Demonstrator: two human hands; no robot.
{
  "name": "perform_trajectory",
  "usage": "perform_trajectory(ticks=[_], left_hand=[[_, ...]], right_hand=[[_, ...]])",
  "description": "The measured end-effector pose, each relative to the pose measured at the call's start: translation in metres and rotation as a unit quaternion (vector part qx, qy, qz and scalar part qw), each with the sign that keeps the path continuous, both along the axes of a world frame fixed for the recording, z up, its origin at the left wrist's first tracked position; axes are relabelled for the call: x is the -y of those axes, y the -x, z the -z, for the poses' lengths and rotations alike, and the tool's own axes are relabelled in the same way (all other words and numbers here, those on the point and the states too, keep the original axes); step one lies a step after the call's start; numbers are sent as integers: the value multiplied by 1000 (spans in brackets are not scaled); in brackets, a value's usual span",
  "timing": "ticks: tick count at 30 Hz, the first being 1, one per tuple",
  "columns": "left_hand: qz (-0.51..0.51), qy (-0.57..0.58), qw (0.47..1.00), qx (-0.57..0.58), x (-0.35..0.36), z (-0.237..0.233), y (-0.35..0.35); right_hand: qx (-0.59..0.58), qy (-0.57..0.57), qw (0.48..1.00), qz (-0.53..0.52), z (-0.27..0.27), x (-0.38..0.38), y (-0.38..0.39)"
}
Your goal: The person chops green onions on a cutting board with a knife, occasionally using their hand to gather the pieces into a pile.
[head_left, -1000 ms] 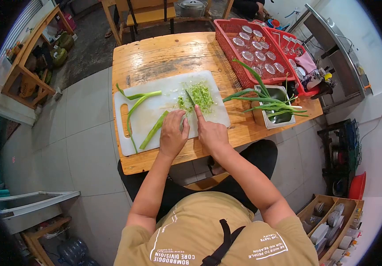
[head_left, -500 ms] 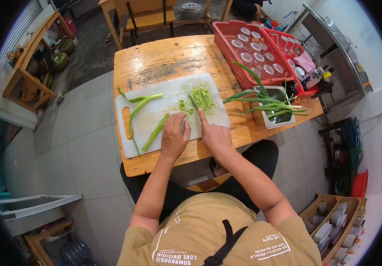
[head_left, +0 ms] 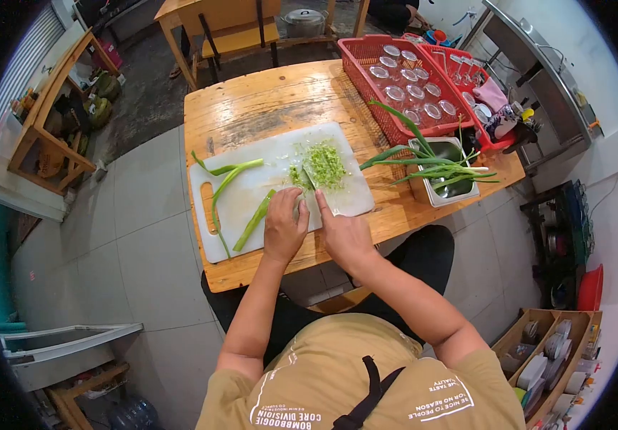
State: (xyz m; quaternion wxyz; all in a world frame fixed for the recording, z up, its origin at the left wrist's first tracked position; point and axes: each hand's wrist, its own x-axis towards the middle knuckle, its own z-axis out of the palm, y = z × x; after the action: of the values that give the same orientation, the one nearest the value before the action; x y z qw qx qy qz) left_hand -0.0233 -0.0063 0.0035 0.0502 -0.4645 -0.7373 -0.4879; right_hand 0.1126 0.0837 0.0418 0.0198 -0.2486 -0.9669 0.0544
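On the white cutting board (head_left: 355,201), my left hand (head_left: 285,226) is closed around the end of a thick spring onion stalk (head_left: 254,221), which sticks out to its left. My right hand (head_left: 346,240) grips a knife (head_left: 309,175), its index finger stretched along the top. The blade points away from me, just right of my left fingertips; the handle is hidden in the palm. A pile of finely chopped spring onion (head_left: 325,165) lies around and beyond the blade. More long spring onion leaves (head_left: 228,172) rest on the board's left side.
At the table's (head_left: 266,93) right edge stands a metal container (head_left: 453,150) with whole spring onions (head_left: 446,170) across it. Behind it, a red basket (head_left: 366,79) holds upturned glasses. A wooden chair (head_left: 231,32) is beyond the table; a person's dark-clothed leg shows at the far top.
The knife has drawn slightly toward me, its tip lower among the chopped pieces. My left hand keeps its hold on the stalk. The whole view has shifted a little.
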Motion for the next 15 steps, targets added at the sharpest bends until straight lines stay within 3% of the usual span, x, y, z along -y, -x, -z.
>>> perform_trajectory(ticks=[13,15], left_hand=[[-8,-10,1000,15,-1,4,0],[2,-6,1000,15,0,0,-3]], right_hand=[[43,10,998,39,6,-18,2],[-13,-11,1000,11,5,-20,4]])
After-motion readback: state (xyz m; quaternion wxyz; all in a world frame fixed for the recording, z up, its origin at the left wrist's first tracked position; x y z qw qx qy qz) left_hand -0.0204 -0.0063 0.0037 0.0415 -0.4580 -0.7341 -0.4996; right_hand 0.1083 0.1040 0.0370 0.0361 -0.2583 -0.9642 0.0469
